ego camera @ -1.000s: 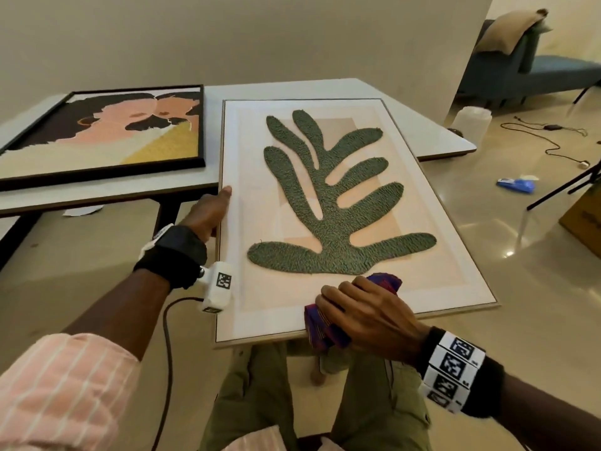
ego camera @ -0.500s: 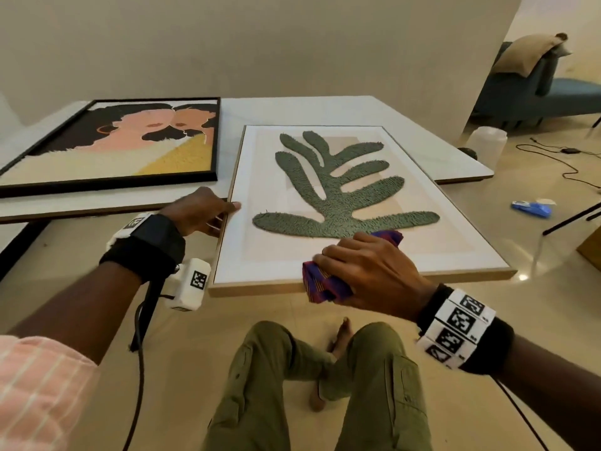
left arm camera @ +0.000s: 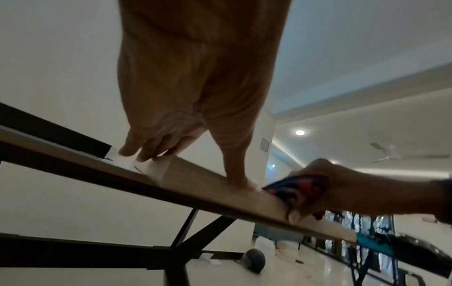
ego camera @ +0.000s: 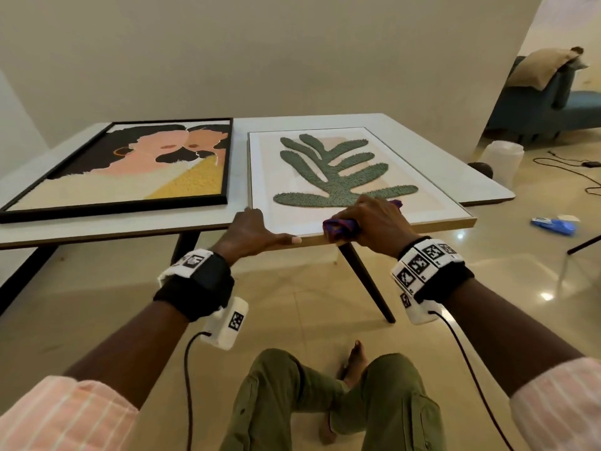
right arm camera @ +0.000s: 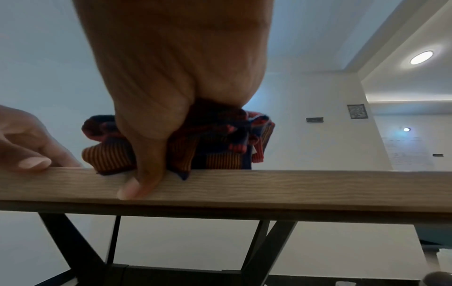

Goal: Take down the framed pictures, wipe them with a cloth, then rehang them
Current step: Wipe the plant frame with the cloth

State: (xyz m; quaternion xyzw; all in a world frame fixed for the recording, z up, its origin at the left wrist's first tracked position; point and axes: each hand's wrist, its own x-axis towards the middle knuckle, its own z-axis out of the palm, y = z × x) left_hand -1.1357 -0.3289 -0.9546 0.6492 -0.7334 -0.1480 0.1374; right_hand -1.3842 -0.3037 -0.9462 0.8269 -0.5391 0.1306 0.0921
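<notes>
A wood-framed green leaf picture [ego camera: 341,177] lies flat on the white table [ego camera: 461,180], its near edge overhanging the table front. Beside it on the left lies a black-framed portrait picture [ego camera: 130,164]. My left hand [ego camera: 257,234] rests at the leaf frame's near left corner, fingers on the corner and thumb stretched along the near edge [left arm camera: 264,203]. My right hand [ego camera: 367,219] grips a bunched striped red-and-blue cloth [ego camera: 341,227] on the frame's near edge, thumb pressed against the wood [right arm camera: 293,185]. The cloth [right arm camera: 220,139] fills the right palm.
Black table legs [ego camera: 367,278] stand under the near edge. My legs in green trousers [ego camera: 325,402] are on the floor below. To the right are a blue sofa [ego camera: 546,105], a white container [ego camera: 500,161], cables [ego camera: 572,167] and a blue object [ego camera: 556,226].
The leaf picture went from tilted over my lap to flat on the table beside the portrait. My left hand slid from the frame's left edge to its near corner.
</notes>
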